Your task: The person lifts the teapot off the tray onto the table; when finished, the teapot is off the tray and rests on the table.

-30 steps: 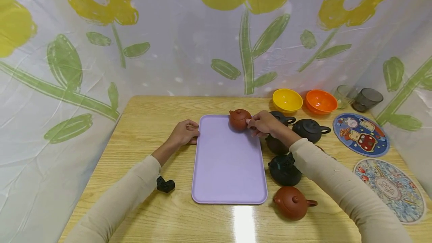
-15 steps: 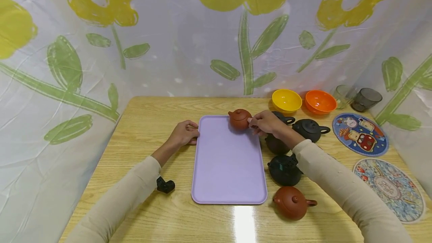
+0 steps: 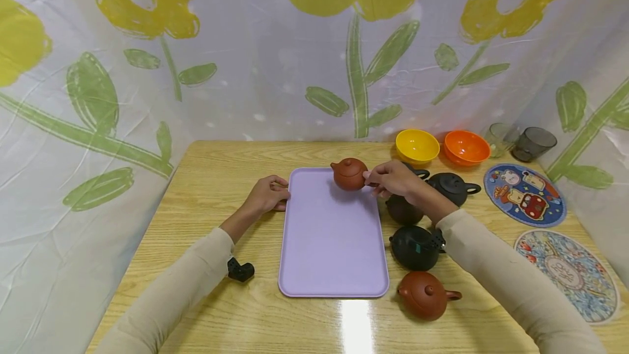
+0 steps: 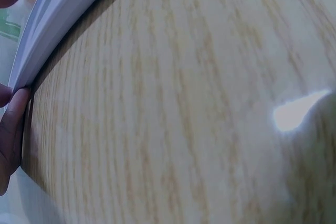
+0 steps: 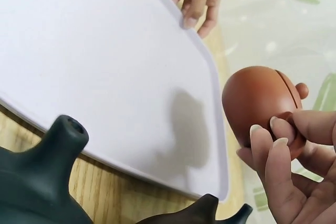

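Observation:
My right hand [image 3: 393,179] pinches the handle of a small reddish-brown clay teapot [image 3: 349,174], fingers and thumb together. The teapot hangs over the far right corner of a lilac tray [image 3: 334,239], and its shadow falls on the tray below. In the right wrist view the teapot [image 5: 260,103] appears tipped on its side, its lid knob facing the wall. At the tray's left edge, toward the back, my left hand [image 3: 267,194] grips the rim with thumb and fingers. The left wrist view catches the underside of that rim [image 4: 58,30] with fingertips against it.
Right of the tray stand several dark teapots [image 3: 415,247] and a reddish-brown teapot [image 3: 423,295]. Farther back are a yellow bowl [image 3: 417,146], an orange bowl [image 3: 467,148] and two glasses [image 3: 534,144]. Two round mats [image 3: 526,195] lie at the right. A floral curtain [image 3: 236,70] hangs behind.
My right hand has shifted slightly right and the teapot has risen a little off the tray, its spout end tilting. The left hand stays at the tray's edge.

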`<control>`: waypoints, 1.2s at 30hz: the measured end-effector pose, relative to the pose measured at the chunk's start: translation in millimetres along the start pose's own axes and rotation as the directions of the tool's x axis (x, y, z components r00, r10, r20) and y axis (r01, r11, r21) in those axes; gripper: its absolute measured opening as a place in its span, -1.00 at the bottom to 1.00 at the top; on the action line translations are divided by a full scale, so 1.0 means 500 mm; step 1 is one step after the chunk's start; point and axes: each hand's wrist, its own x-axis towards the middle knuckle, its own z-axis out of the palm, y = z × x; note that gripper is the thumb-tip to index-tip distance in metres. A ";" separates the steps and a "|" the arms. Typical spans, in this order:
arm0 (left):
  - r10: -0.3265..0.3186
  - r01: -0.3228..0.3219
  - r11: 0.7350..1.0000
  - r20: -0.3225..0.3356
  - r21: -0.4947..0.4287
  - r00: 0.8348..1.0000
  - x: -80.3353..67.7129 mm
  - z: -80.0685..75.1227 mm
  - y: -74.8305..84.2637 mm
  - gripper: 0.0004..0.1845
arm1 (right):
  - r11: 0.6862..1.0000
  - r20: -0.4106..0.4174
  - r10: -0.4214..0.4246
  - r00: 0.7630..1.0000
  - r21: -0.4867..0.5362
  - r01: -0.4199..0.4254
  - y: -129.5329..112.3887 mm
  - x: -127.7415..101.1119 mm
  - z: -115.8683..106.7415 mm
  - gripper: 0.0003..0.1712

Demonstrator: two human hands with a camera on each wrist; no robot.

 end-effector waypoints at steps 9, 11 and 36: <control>0.004 -0.004 1.000 -0.006 -0.001 1.000 0.003 -0.002 -0.003 -0.61 | 1.000 0.000 -0.007 1.000 0.031 0.007 -0.009 -0.040 -0.008 -0.58; 0.004 -0.004 1.000 -0.006 0.002 1.000 0.002 -0.003 -0.002 -0.61 | 0.999 0.000 -0.014 1.000 0.035 0.014 -0.008 -0.049 -0.010 -0.59; -0.002 0.003 1.000 -0.012 0.006 1.000 0.002 0.001 -0.002 -0.62 | 0.998 0.012 -0.066 0.998 -0.002 0.066 0.026 -0.174 -0.041 -0.58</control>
